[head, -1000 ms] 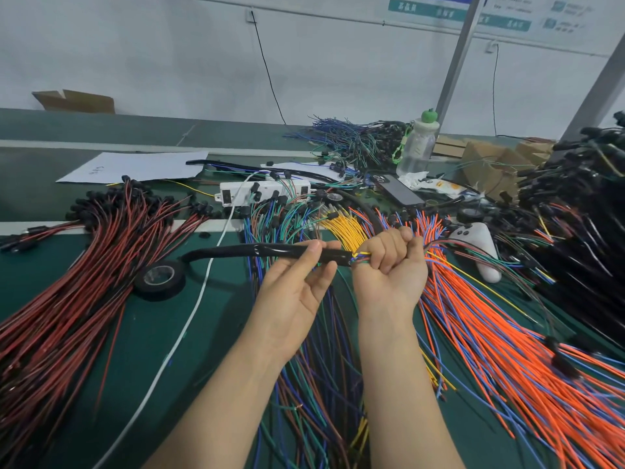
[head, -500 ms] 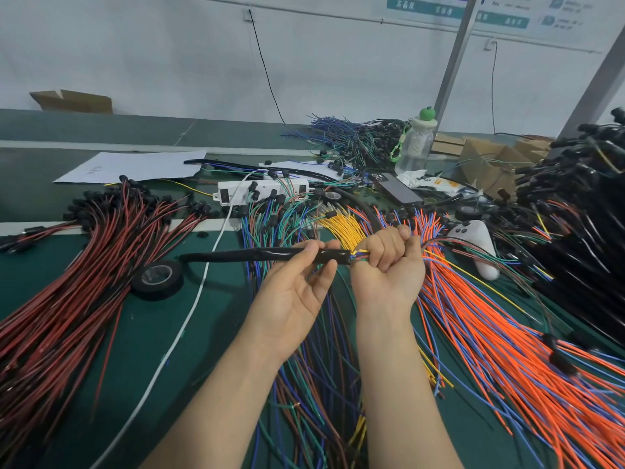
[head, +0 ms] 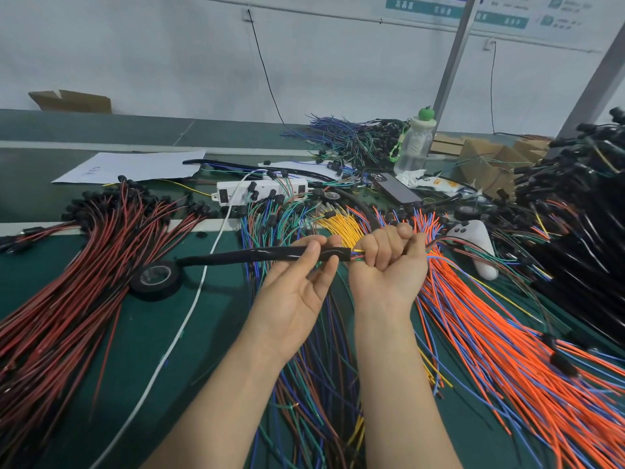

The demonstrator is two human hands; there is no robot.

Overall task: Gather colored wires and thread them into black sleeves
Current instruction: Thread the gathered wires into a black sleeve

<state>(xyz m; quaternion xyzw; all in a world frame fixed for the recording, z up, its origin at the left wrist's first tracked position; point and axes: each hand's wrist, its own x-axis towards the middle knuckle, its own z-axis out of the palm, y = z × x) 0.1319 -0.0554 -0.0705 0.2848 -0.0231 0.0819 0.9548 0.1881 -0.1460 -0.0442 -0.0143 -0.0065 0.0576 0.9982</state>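
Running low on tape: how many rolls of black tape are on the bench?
2 clearly: one black tape roll by the black sleeve's free end, another behind the white controller. The wires may hide more.

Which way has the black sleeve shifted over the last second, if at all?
No. The black sleeve has not shifted: its left tip still sits just up-right of the black tape roll.

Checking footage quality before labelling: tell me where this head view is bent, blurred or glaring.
Head view: wide-angle bending leans the grey post and slants the table edge; light is soft, even; a glint sits on the black sleeve by the left hand; wall posters blur unreadably.
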